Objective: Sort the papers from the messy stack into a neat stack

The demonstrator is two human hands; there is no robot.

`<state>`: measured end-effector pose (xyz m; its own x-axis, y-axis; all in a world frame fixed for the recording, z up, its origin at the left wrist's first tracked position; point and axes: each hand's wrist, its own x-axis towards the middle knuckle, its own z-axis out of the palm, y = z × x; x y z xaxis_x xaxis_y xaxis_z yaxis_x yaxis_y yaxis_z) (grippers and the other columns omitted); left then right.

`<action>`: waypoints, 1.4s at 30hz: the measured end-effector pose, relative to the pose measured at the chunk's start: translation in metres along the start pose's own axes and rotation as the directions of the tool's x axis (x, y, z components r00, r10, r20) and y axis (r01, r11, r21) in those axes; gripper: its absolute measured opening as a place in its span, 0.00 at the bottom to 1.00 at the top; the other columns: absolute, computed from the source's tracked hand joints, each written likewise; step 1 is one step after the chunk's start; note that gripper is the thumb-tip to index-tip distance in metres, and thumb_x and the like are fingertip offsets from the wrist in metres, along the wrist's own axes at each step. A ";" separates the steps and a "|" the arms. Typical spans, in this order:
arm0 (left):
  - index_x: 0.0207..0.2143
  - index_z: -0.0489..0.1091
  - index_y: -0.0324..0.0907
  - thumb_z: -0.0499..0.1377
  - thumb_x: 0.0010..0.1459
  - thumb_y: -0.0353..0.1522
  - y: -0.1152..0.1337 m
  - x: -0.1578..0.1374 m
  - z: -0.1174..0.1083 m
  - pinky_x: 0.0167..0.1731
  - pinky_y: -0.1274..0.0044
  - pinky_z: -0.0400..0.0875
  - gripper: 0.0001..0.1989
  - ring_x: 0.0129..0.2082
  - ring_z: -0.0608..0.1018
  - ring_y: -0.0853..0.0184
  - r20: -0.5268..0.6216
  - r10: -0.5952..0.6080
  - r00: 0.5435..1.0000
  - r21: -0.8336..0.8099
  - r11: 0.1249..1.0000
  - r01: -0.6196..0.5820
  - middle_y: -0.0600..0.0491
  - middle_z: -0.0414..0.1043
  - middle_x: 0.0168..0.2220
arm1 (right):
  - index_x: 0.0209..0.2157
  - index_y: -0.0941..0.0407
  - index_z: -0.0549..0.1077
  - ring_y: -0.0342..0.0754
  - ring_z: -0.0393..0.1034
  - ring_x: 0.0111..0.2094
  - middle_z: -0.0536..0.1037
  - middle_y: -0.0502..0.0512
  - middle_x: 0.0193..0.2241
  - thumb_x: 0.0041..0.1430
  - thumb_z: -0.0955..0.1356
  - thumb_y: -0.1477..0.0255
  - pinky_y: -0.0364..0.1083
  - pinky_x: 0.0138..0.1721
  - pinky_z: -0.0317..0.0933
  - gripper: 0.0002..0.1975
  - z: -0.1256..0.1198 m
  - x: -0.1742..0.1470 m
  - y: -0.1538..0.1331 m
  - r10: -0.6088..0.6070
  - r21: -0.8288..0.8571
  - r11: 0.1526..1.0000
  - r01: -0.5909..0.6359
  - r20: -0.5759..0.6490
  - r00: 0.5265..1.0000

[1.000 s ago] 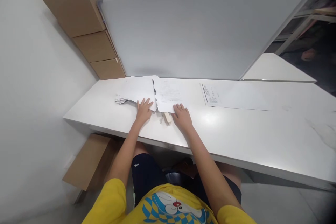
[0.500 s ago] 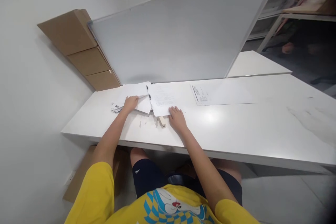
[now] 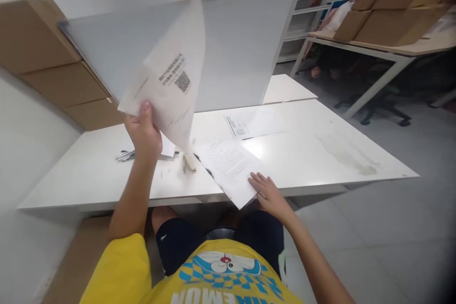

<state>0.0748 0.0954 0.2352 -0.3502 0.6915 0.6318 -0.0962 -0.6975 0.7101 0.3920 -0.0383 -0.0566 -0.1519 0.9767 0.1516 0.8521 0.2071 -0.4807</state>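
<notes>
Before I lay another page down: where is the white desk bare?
On the desk, between right hand and grey smudge; also left of the paper pile, up to the left edge. Crowded: centre, with stapler, text page and raised QR-code sheet.

The left hand (image 3: 144,135) has risen off the glossy white table (image 3: 295,156), now holding up a thin white paper sheet with a black square code (image 3: 171,90); the white rectangular page of printed lines (image 3: 231,168) has turned slantwise, one corner overhanging the front edge, the right hand (image 3: 271,195) shifting with it, leaving the cream oblong stapler (image 3: 190,163) clear of that page
</notes>
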 end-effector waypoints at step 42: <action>0.62 0.62 0.42 0.56 0.60 0.27 -0.116 -0.207 -0.008 0.60 0.61 0.68 0.26 0.61 0.71 0.57 0.059 -0.803 0.593 0.317 0.578 0.752 0.44 0.70 0.60 | 0.51 0.48 0.77 0.63 0.69 0.57 0.79 0.55 0.52 0.34 0.82 0.67 0.61 0.60 0.60 0.37 0.007 -0.092 -0.051 0.417 0.866 -0.170 -0.471 0.496 0.762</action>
<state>0.1505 0.0317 0.0198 -0.0749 0.9813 -0.1774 -0.0236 0.1761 0.9841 0.3588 -0.1383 -0.0516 -0.0091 0.8581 -0.5134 -0.5068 -0.4466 -0.7373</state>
